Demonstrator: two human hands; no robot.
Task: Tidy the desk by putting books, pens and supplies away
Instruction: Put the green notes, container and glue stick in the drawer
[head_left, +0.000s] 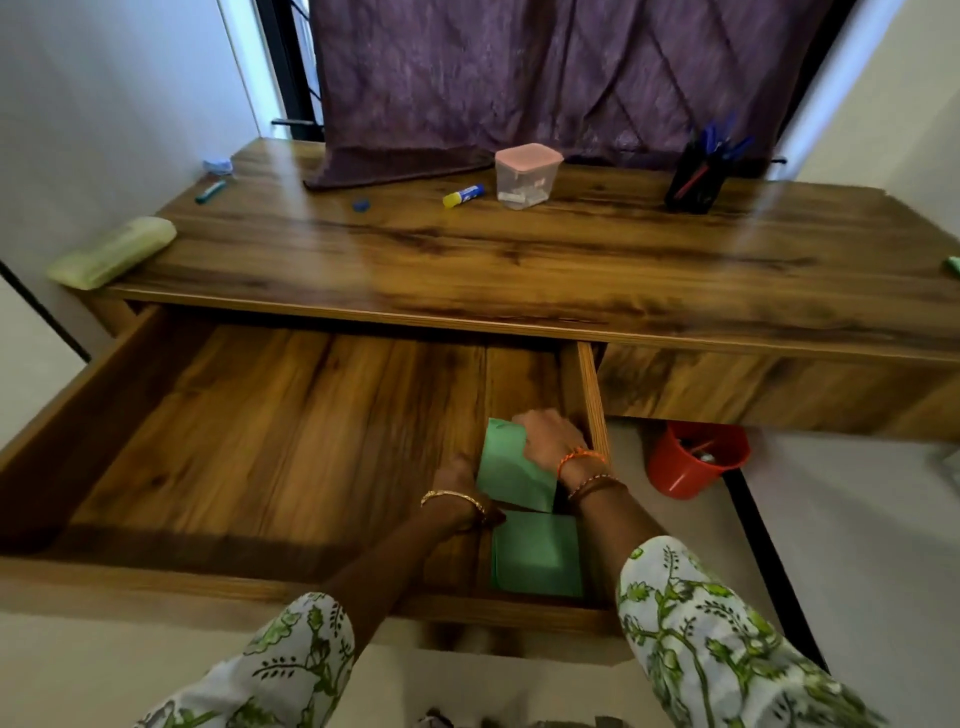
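Note:
The wooden desk's wide drawer (270, 447) stands pulled out below the desktop (519, 260). In its right front corner both my hands grip a green booklet (511, 470): my left hand (457, 480) at its left edge, my right hand (550, 439) on its top right. A second green booklet (537, 556) lies flat just in front of it. On the desktop lie a glue stick (464, 195), a blue cap (361, 204), a green marker (210, 191), a pale green pencil case (111, 252), a pink-lidded clear box (526, 175) and a black pen holder (698, 174).
A purple curtain (545, 78) hangs behind the desk, its hem resting on the desktop. A red bucket (693, 460) sits on the floor under the closed right drawer (779, 387). A crumpled bluish wad (217, 166) lies at the back left corner. Walls flank both sides.

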